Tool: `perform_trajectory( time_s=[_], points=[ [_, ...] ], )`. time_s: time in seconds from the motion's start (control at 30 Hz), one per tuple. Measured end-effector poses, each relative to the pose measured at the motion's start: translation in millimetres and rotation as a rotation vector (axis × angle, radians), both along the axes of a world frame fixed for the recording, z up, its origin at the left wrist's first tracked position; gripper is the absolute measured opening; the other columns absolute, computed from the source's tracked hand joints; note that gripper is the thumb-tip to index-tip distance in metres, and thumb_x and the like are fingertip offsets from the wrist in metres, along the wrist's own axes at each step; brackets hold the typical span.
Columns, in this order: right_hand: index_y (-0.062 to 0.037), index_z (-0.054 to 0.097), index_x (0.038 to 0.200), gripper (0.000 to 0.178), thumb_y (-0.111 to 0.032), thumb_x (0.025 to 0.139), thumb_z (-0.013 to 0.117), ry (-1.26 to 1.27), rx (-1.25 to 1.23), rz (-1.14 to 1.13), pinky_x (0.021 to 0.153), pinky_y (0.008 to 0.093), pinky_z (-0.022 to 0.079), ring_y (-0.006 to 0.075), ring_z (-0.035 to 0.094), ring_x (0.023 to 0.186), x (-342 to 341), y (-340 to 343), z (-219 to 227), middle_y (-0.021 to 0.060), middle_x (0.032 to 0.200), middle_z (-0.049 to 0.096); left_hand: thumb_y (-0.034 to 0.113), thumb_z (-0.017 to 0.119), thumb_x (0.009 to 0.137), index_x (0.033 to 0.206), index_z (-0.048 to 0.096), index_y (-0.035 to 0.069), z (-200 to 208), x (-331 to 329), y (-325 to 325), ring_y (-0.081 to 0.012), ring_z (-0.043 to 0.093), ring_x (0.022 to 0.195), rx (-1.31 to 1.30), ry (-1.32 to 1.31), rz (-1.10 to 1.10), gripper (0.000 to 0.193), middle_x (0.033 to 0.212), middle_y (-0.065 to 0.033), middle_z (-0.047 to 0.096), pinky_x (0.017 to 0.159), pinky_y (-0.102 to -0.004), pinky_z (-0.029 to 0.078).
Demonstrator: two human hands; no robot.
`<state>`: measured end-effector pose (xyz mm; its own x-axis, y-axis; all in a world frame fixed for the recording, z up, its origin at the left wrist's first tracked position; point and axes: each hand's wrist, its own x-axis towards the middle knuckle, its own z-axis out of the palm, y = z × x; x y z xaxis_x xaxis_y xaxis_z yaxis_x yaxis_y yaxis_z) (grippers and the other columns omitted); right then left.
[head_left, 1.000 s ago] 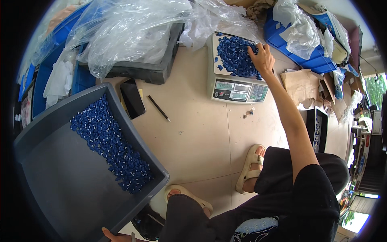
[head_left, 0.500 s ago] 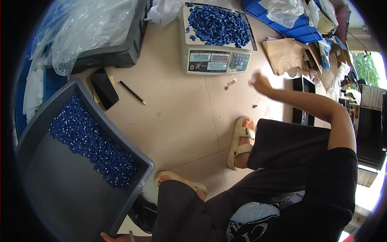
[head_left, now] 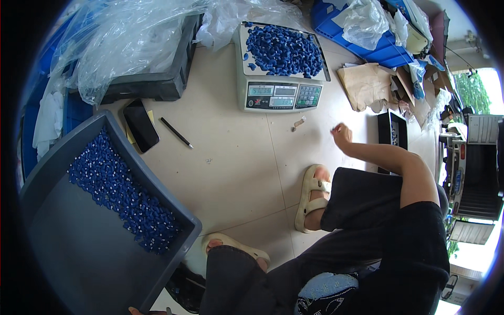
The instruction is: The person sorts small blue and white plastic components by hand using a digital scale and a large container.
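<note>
My right hand (head_left: 342, 137) is above the floor, right of the scale, its fingers curled together. Whatever they hold, if anything, is too small to make out. At the lower edge, my left hand (head_left: 136, 311) grips the rim of a large grey plastic bin (head_left: 190, 226); most of that hand is cut off. Along the bin's right side lies a heap of small blue plastic pieces (head_left: 123, 194) with white spots. A white digital scale (head_left: 244, 97) stands ahead, its pan loaded with more blue pieces (head_left: 283, 50).
Left of the middle lie a black phone (head_left: 140, 126) and a dark pen (head_left: 176, 133). Clear plastic bags (head_left: 131, 47) cover a black crate (head_left: 144, 88). At right are brown paper (head_left: 365, 84), a blue crate (head_left: 336, 31) and a narrow black tray (head_left: 386, 128).
My right hand has lowered toward the floor and its fingers have curled in. The small blue piece seen on the floor beside it no longer shows. The view has tilted slightly upward.
</note>
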<state>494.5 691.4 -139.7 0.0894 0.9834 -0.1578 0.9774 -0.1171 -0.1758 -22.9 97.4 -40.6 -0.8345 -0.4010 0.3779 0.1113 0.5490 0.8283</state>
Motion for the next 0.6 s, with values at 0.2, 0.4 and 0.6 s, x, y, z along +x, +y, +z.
perform_trajectory(
  time_s=[0.2, 0.4, 0.6],
  points=[
    [-0.0038, 0.060, 0.092, 0.019, -0.019, 0.082, 0.067, 0.355, 0.462, 0.420, 0.072, 0.0418, 0.045, 0.0315, 0.058, 0.083, -124, 122, 33, 0.0162, 0.084, 0.061, 0.028, 0.077, 0.077, 0.097, 0.060, -0.016, 35, 9, -54, -0.0259, 0.062, 0.083, -0.082, 0.007, 0.149, 0.052, 0.099, -0.0223, 0.064, 0.080, -0.0363, 0.053],
    [-0.0037, 0.049, 0.122, 0.037, -0.016, 0.089, 0.060, 0.441, 0.403, 0.857, 0.090, 0.0368, 0.041, 0.0261, 0.052, 0.102, -234, 19, 119, 0.0132, 0.119, 0.051, 0.005, 0.068, 0.078, 0.111, 0.054, -0.010, 61, 32, 57, -0.0203, 0.059, 0.084, 0.268, 0.115, -0.035, 0.039, 0.104, -0.0145, 0.061, 0.079, -0.0312, 0.050],
    [-0.0068, 0.035, 0.139, 0.054, -0.033, 0.095, 0.053, 0.801, -0.228, 1.607, 0.102, 0.0424, 0.036, 0.0375, 0.041, 0.123, -474, -199, 103, 0.0231, 0.136, 0.037, 0.005, 0.063, 0.075, 0.108, 0.053, -0.008, 89, 46, 54, -0.0188, 0.060, 0.083, 0.209, 0.066, 0.017, 0.037, 0.097, -0.0119, 0.060, 0.081, -0.0298, 0.050]
  ],
)
